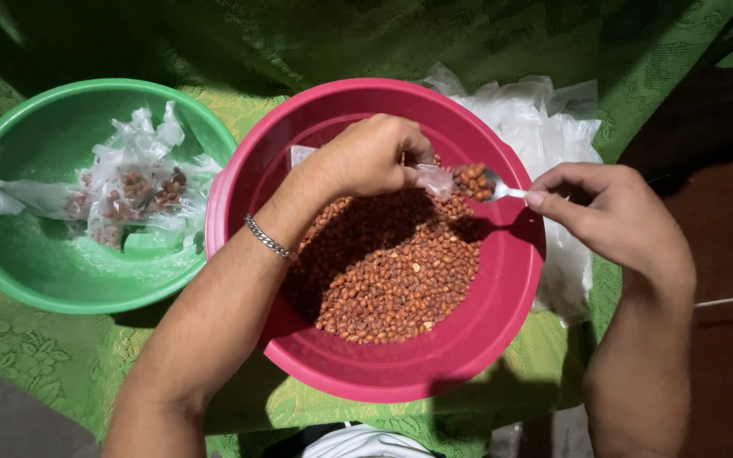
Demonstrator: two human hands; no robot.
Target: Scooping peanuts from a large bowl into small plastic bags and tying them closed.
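A pink bowl [485, 339] in the middle holds a heap of brown peanuts [392, 276]. Over it, my left hand [366, 157] pinches a small clear plastic bag [434, 180] at its mouth; a silver bracelet sits on that wrist. My right hand [617, 216] holds a metal spoon [489, 182] loaded with peanuts, its bowl right at the bag's opening. A green bowl [36, 263] to the left contains several small filled plastic bags [133, 191].
A pile of empty clear plastic bags [553, 127] lies behind and to the right of the pink bowl. Everything rests on a green patterned cloth [36, 356]. A dark brown surface [723, 195] is at the right.
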